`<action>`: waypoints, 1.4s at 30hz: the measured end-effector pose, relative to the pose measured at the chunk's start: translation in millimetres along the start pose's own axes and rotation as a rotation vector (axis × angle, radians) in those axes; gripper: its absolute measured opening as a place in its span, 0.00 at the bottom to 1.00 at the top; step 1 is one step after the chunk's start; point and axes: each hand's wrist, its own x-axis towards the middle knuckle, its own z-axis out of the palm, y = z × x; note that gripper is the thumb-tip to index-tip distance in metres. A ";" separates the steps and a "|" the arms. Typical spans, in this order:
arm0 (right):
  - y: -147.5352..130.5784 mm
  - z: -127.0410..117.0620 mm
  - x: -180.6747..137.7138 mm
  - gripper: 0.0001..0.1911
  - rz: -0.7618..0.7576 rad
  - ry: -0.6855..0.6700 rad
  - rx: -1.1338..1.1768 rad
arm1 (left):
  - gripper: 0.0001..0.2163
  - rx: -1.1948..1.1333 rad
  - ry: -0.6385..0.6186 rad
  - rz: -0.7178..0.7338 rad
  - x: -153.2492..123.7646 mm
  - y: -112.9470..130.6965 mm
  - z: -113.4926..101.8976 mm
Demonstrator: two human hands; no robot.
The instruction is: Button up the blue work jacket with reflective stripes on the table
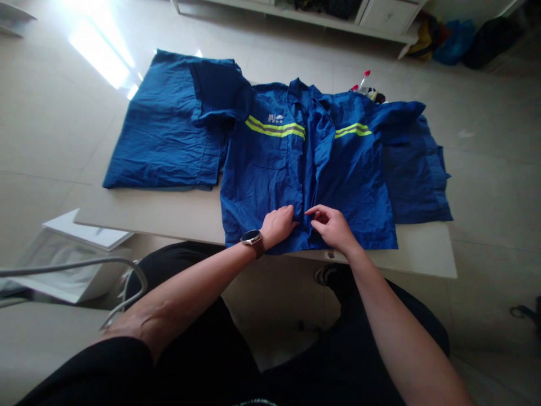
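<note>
A blue work jacket [266,163] with yellow-green and grey reflective stripes lies front up across the white table, collar away from me, its front parted down the middle. My left hand [279,224], with a watch [252,239] on the wrist, is closed on the jacket's lower front beside the opening; its fingertips are partly hidden. Just across the opening, my right hand [332,225] hovers over or rests on the other front panel. Its index finger points left and the thumb is apart from it, with nothing visible between them.
Folded blue cloth [164,124] lies at the left of the table [177,217], and more blue cloth [416,180] sticks out at the right. Bottles with red caps [364,82] show behind the jacket. A white cabinet [384,17] stands beyond. A grey cable [105,260] curves at lower left.
</note>
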 end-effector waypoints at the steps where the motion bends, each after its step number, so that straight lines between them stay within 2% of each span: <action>1: -0.7 -1.1 -0.5 0.13 0.005 -0.001 0.038 | 0.13 -0.001 0.001 0.008 1.4 -0.2 0.6; 5: -8.2 -6.5 -3.8 0.12 0.020 0.005 0.174 | 0.10 -0.039 0.001 0.032 5.9 0.5 0.5; 10: -19.2 -12.3 -7.3 0.10 0.005 -0.012 0.276 | 0.11 -0.127 0.029 0.045 7.5 2.9 -3.7; 13: -16.7 -9.9 -6.9 0.09 0.000 -0.008 0.298 | 0.13 -0.159 0.038 0.039 7.2 3.7 -2.6; 15: -11.4 -5.6 -6.0 0.09 -0.002 0.008 0.220 | 0.12 -0.143 0.041 0.034 6.9 4.3 0.4; 21: 1.9 4.0 -5.5 0.05 0.034 0.058 -0.308 | 0.08 -0.073 0.061 0.042 8.6 6.7 10.5; 26: 6.9 0.0 -6.2 0.06 0.069 0.111 -0.501 | 0.06 -0.165 0.073 0.013 13.5 6.6 11.4; 30: 11.0 -1.5 -6.1 0.07 0.122 0.092 -0.571 | 0.05 -0.227 0.058 -0.011 14.4 5.2 7.1; 35: 17.4 1.4 -6.9 0.08 0.113 0.012 -0.557 | 0.04 -0.257 0.071 0.012 12.8 2.4 2.1; 38: 22.6 0.9 -4.1 0.09 0.116 0.011 -0.517 | 0.04 -0.292 0.086 0.038 12.9 -0.1 0.3; 42: 22.2 -4.6 3.9 0.09 0.223 0.080 -0.229 | 0.03 -0.393 0.102 0.092 13.2 -1.9 -4.8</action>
